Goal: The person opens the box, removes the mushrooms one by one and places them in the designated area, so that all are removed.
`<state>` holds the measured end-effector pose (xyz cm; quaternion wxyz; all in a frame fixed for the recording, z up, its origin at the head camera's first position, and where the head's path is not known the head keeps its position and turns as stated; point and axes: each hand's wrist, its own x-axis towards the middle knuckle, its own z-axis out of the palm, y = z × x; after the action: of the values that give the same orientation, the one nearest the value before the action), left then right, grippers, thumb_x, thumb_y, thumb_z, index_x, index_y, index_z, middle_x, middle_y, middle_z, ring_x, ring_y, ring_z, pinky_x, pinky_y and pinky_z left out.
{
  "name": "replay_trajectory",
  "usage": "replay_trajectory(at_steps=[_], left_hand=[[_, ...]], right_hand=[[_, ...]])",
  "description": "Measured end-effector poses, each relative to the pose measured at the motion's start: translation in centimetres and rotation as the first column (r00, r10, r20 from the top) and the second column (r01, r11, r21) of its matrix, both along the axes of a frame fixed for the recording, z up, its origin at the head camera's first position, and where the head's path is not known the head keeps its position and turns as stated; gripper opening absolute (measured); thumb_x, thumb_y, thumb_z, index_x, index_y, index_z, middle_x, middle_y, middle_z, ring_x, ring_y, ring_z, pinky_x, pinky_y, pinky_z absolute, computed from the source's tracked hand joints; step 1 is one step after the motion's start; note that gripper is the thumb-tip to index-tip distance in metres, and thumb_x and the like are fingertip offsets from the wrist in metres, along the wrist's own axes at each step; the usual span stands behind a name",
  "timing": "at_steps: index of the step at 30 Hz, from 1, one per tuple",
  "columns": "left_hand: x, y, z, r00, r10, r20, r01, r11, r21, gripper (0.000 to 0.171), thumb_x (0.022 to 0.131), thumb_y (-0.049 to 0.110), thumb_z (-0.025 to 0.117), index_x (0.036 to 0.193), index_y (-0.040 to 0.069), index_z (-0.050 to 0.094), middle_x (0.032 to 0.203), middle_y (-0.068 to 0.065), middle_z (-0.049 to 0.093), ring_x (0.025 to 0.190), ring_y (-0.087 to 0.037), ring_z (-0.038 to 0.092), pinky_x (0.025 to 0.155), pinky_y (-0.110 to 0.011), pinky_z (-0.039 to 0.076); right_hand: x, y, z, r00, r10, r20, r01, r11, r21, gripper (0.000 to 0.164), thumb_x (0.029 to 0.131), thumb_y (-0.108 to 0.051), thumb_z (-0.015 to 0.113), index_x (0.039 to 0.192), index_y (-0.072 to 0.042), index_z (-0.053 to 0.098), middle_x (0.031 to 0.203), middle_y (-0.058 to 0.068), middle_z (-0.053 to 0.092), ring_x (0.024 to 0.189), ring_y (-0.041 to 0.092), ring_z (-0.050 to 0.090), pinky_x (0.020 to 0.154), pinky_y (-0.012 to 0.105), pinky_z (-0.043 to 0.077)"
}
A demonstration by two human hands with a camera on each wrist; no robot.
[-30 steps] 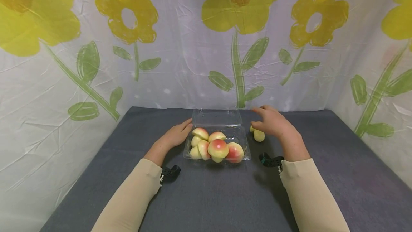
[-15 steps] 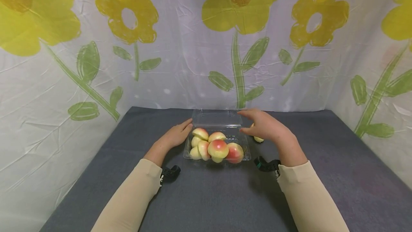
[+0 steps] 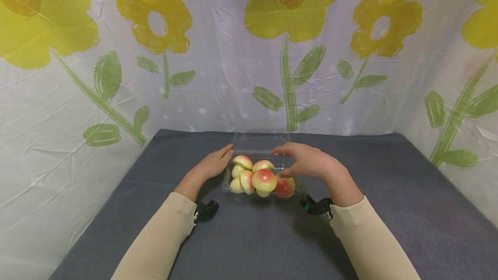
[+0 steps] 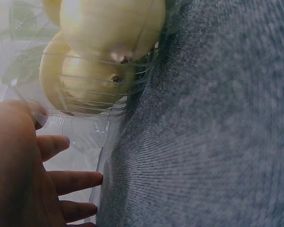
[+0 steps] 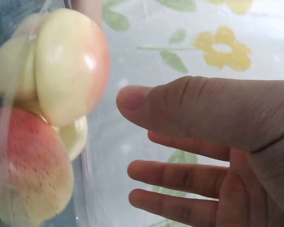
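While your right grip [image 3: 311, 162] hangs spread and empty near the piled fruits [image 3: 264, 179], one low sweep may topple them; your left grip [image 3: 210, 165], straight-fingered, holds nothing.

Both arms [image 3: 155, 237] fwd; L hand [image 3: 210, 165] w/ fingers [image 4: 75, 182] spread; R hand [image 3: 313, 162] w/ thumb [image 5: 180, 104] apart fr. fingers.

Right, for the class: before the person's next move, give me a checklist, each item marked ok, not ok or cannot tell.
1. Container open: ok, lid swung back.
2. Left hand at the container's left side: ok.
3. Right hand free: ok, fingers apart, holding nothing.
4. Peach-like fruits in a single layer: not ok, some are stacked.
5. Table right of the container free of loose fruit: cannot tell, the right hand hides part of it.
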<state>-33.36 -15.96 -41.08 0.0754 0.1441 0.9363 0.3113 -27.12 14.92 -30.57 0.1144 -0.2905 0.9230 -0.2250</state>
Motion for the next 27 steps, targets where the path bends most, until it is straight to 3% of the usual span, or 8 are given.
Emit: replay_trajectory(at_steps=[8, 13, 17, 21, 27], left_hand=[[-0.4, -0.1, -0.5, 1.000, 0.001, -0.007, -0.001, 1.000, 0.021, 0.059, 0.114, 0.042, 0.027, 0.166, 0.015, 0.022, 0.165, -0.017, 0.029, 0.151, -0.044, 0.022, 0.121, -0.064, 0.020], [-0.3, -0.2, -0.4, 1.000, -0.001, 0.000, 0.001, 1.000, 0.025, 0.060, 0.114, 0.044, 0.027, 0.166, 0.015, 0.021, 0.166, -0.016, 0.028, 0.152, -0.043, 0.022, 0.121, -0.064, 0.020], [-0.2, -0.2, -0.4, 1.000, -0.006, -0.003, 0.006, 1.000, 0.023, 0.060, 0.114, 0.043, 0.027, 0.166, 0.014, 0.021, 0.166, -0.016, 0.027, 0.152, -0.044, 0.021, 0.121, -0.064, 0.019], [-0.1, -0.1, -0.3, 1.000, -0.003, -0.001, 0.003, 1.000, 0.026, 0.059, 0.114, 0.043, 0.027, 0.166, 0.015, 0.021, 0.166, -0.015, 0.027, 0.152, -0.044, 0.020, 0.122, -0.064, 0.018], [-0.1, 0.0, -0.3, 1.000, -0.005, -0.004, 0.005, 1.000, 0.023, 0.059, 0.114, 0.042, 0.027, 0.166, 0.014, 0.021, 0.166, -0.016, 0.028, 0.152, -0.045, 0.020, 0.121, -0.065, 0.018]], right_hand=[[0.6, -1.1, -0.6, 0.996, 0.073, 0.047, -0.073, 0.997, -0.006, 0.057, 0.091, -0.016, 0.078, 0.144, -0.005, 0.059, 0.145, 0.011, 0.056, 0.135, 0.034, 0.051, 0.106, 0.048, 0.048], [0.7, -2.0, -0.9, 0.994, 0.072, 0.085, -0.075, 0.997, 0.033, 0.060, 0.080, -0.001, 0.077, 0.138, -0.008, 0.064, 0.138, 0.008, 0.059, 0.120, 0.028, 0.057, 0.087, 0.037, 0.053], [0.8, -2.7, -1.1, 0.995, 0.073, 0.063, -0.081, 0.990, 0.119, 0.069, 0.073, 0.003, 0.071, 0.138, -0.017, 0.064, 0.128, 0.003, 0.059, 0.104, 0.023, 0.054, 0.071, 0.032, 0.047], [0.8, -3.1, -1.4, 0.998, 0.068, 0.002, -0.067, 0.977, 0.204, 0.070, 0.075, -0.002, 0.074, 0.141, -0.023, 0.062, 0.127, 0.000, 0.057, 0.105, 0.020, 0.052, 0.074, 0.034, 0.047], [0.9, -3.3, -1.6, 0.997, 0.069, -0.033, -0.060, 0.974, 0.218, 0.062, 0.080, -0.010, 0.081, 0.139, -0.023, 0.064, 0.123, -0.001, 0.057, 0.102, 0.018, 0.053, 0.080, 0.036, 0.048]])
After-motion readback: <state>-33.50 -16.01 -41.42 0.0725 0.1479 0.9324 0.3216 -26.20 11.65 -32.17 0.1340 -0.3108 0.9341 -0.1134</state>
